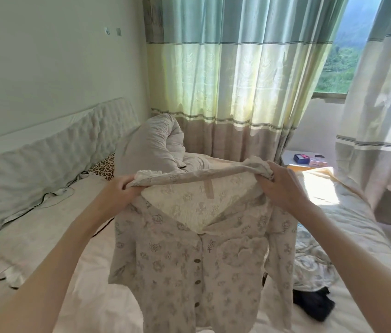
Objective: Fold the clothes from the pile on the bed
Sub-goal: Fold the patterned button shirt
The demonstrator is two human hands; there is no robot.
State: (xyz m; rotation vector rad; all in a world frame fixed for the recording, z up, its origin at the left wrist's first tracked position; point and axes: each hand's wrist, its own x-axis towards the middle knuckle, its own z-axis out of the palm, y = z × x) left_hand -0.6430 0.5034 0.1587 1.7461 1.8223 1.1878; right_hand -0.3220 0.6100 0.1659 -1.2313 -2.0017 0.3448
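A beige buttoned pyjama shirt (pixel 189 260) with a pale flower print hangs in the air in front of me, its buttoned front facing me. My left hand (pixel 121 188) grips its left shoulder. My right hand (pixel 279 186) grips the right shoulder. The shirt's hem drops out of the bottom of the view. Behind it on the bed (pixel 88 272) lie a pale printed garment (pixel 312 263) and a black garment (pixel 314 305), partly hidden by the shirt.
A rolled grey quilt (pixel 151 145) and a leopard-print pillow (pixel 104 168) lie at the bed's far end. A padded headboard (pixel 45 145) runs along the left wall, with a black cable (pixel 52 192) on the sheet. A bedside table (pixel 307 159) stands under the curtains (pixel 225 80).
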